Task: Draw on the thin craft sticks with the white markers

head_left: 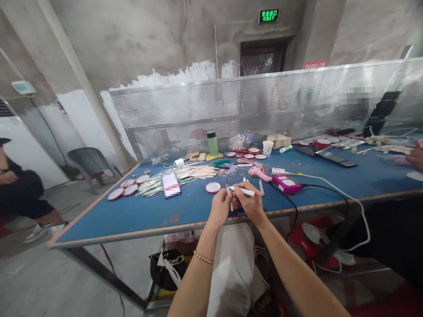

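At the table's front edge, my left hand (pixel 220 207) is closed on a thin upright wooden stick (pixel 228 188) whose upper part looks dark. My right hand (pixel 250 204) grips a white marker pen (pixel 246 191) with a red end, its other end pointing left at the stick. Both hands nearly touch. Just beyond my left hand lies a round white disc (pixel 213 187) with a red rim. Another slim white pen (pixel 261 188) rests beside my right hand, and a pink glue gun (pixel 259 172) lies behind it.
A purple box (pixel 286 183) with cables sits to the right. Bundled sticks (pixel 152 186), a phone (pixel 171 185) and red-rimmed discs (pixel 130 189) lie left. Behind stand a green bottle (pixel 213 143) and paper cup (pixel 267 147). A co-worker's hand (pixel 421 160) is at far right.
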{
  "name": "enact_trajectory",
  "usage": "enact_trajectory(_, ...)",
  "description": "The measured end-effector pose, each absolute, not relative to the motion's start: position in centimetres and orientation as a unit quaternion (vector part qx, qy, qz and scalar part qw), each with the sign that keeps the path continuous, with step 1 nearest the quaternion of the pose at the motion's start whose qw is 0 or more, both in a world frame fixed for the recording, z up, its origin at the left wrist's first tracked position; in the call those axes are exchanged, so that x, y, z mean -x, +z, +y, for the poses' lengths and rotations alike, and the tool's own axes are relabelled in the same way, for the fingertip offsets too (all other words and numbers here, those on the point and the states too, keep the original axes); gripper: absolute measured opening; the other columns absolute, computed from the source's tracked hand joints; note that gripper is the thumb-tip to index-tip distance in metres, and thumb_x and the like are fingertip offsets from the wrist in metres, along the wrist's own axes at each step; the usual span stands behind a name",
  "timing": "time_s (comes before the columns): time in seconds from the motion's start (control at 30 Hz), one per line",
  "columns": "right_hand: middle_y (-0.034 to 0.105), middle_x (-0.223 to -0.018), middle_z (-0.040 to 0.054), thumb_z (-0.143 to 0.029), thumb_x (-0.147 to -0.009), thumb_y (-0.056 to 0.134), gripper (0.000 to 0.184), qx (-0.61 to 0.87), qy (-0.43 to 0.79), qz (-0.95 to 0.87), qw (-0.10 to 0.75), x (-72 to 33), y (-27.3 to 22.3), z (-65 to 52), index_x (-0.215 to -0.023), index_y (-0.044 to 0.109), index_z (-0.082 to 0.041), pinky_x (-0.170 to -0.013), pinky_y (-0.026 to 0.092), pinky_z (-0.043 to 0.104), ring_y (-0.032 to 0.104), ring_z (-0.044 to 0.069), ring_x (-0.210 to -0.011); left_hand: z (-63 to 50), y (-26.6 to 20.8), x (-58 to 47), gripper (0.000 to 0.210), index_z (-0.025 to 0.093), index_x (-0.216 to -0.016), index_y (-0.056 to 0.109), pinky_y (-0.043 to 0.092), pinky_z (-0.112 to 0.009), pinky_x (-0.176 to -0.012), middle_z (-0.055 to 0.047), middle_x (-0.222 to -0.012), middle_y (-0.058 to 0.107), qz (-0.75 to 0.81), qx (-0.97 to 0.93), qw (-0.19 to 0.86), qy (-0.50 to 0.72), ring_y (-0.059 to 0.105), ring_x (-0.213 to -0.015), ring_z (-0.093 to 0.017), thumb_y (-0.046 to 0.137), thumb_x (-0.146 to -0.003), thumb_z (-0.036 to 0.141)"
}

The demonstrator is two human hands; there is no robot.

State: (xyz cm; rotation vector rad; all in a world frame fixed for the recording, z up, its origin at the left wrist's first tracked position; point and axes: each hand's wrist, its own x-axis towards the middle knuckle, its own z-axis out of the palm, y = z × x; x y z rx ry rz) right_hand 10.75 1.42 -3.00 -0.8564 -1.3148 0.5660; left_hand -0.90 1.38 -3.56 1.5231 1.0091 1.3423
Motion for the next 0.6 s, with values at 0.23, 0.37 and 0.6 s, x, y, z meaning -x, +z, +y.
enact_trajectory(0.23, 0.063, -0.060, -0.0010, -0.044, -0.083, 0.060, 0.023, 0.374, 0.284, -0.563, 0.680, -10.66, -3.34, 1.52, -0.079, 0.063, -0.021, -0.048, 0.051, 0.027, 0.059, 0.014, -0.048, 1.22, -3.46, 0.80, 0.029, 0.017, -0.077, 0.054, 0.045, -0.024, -0.058, 0.001, -0.066, 0.056, 0.396, -0.594, 0.445, 0.541, 0.051, -0.061, -0.012, 0.060, -0.081, 0.045)
enact_trajectory(0.37, 0.064, -0.061, -0.0010, -0.044, -0.082, 0.061, 0.023, 0.378, 0.287, -0.573, 0.668, -10.74, -3.18, 1.37, -0.079, 0.064, -0.022, -0.047, 0.051, 0.027, 0.060, 0.015, -0.049, 1.20, -3.41, 0.87, 0.027, 0.017, -0.077, 0.056, 0.045, -0.024, -0.058, 0.001, -0.066, 0.057, 0.399, -0.597, 0.437, 0.541, 0.051, -0.062, -0.012, 0.060, -0.082, 0.043)
enact_trajectory(0.6, 0.065, -0.064, -0.0006, -0.040, -0.083, 0.061, 0.020, 0.383, 0.256, -0.583, 0.669, -10.82, -3.31, 1.58, -0.079, 0.065, -0.021, -0.051, 0.052, 0.027, 0.061, 0.014, -0.051, 1.18, -3.29, 0.97, 0.024, 0.016, -0.076, 0.057, 0.043, -0.023, -0.060, 0.000, -0.067, 0.058, 0.412, -0.606, 0.413, 0.540, 0.050, -0.064, -0.012, 0.060, -0.082, 0.039)
